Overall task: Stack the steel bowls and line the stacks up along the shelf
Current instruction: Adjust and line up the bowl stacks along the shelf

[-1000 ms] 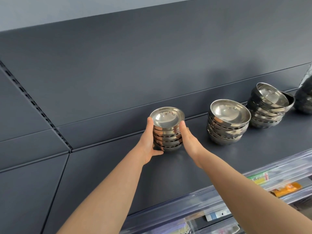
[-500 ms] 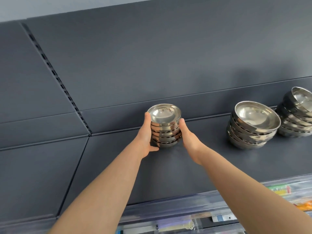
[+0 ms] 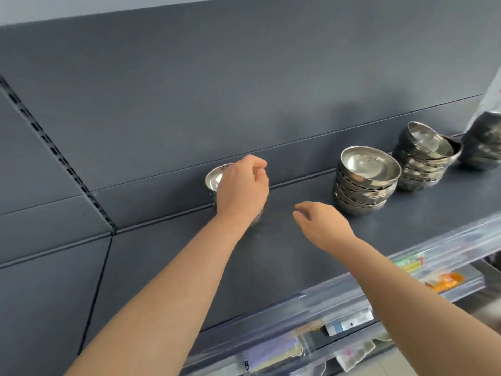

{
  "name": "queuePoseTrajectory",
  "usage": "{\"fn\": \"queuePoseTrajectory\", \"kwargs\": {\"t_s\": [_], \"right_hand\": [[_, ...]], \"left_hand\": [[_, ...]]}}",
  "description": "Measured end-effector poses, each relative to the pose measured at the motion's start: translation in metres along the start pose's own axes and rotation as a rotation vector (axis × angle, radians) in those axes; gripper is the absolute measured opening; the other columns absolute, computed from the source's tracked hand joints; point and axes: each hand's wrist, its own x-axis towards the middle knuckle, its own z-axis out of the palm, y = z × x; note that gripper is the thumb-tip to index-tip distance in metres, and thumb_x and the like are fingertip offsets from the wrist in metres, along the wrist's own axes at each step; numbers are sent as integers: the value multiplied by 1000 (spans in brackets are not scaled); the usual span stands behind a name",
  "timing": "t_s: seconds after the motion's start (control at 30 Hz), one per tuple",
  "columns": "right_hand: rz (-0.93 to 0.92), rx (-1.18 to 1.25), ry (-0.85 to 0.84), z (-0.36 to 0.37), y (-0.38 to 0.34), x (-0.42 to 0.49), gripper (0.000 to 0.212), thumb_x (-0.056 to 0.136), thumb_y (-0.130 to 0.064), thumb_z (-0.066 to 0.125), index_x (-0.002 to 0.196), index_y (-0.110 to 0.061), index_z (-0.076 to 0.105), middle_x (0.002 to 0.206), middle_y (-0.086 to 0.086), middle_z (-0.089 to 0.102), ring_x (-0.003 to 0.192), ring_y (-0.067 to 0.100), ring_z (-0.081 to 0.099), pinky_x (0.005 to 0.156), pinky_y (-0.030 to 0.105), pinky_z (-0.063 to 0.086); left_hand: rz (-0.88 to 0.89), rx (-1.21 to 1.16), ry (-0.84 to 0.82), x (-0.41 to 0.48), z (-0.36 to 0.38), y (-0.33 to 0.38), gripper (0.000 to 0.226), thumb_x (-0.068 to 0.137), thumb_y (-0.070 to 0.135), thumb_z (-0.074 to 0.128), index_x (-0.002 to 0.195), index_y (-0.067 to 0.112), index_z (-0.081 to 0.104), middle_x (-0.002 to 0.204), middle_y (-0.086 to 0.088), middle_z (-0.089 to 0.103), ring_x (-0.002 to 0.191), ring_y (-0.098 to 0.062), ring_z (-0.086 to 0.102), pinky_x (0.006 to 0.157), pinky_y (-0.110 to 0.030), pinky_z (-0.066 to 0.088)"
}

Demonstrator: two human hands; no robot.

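Up at the shelf now, and our left hand is on the small stack, which stands well to the left of the middle stack. The hand covers most of it, and only a sliver of the top bowl's rim shows. The fingers curl over that top rim, but we cannot tell whether they pinch it or merely rest there. Our right hand hangs just left of the middle stack and a little nearer to us. Its fingers are loosely bent, with nothing in them and touching nothing.

Just right of the middle stack sits the far stack, its top bowl tipped askew, so that one looks unfinished to us.

Now the handling, as we judge it. This is polished steel: rigid, with no fear of breakage, but slick, and nested bowls slide on one another. A single bowl is light, while a whole stack carries some weight. The best hold, we reckon, is both palms low on opposite sides, squeezing the lower bowls. Lifting by the top rim alone would likely take only the top bowl. For lining up, sliding along the shelf seems safer than lifting.
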Motion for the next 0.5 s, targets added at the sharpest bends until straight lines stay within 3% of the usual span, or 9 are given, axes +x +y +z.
{"fn": "queuePoseTrajectory", "kwargs": {"t_s": [0.07,0.17,0.23,0.4,0.5], "right_hand": [[35,-27,37,-9,20,-8,36,97,-36,44,129,-28,58,127,-4,63,118,23,56,92,35,47],[99,-54,106,-29,55,-18,26,93,-31,44,104,-30,68,105,-2,67,105,28,60,81,34,49],[165,-70,147,-45,78,-19,27,92,-31,44,105,-30,68,106,-1,68,102,29,60,78,33,48],[283,-61,268,-79,127,-1,32,95,-34,36,110,-27,64,107,2,68,99,30,60,73,32,41],[314,66,256,-98,148,18,33,95,-38,32,110,-22,56,103,3,67,95,31,60,76,34,42]], "left_hand": [[6,-91,-130,-1,23,17,25,94,16,49,110,21,68,104,6,70,99,-16,63,85,-32,50],[-19,-117,-306,0,56,37,24,93,22,49,107,19,68,104,5,70,98,-18,63,84,-35,54],[-65,-151,-385,3,76,50,26,93,28,47,100,15,68,98,2,70,95,-24,64,83,-40,56],[-124,-141,-398,18,116,88,38,93,45,38,82,14,56,97,-16,70,81,-28,60,82,-50,56],[-176,-14,-398,30,135,104,43,90,50,37,81,12,56,86,-10,65,80,-27,59,77,-46,56]]}}
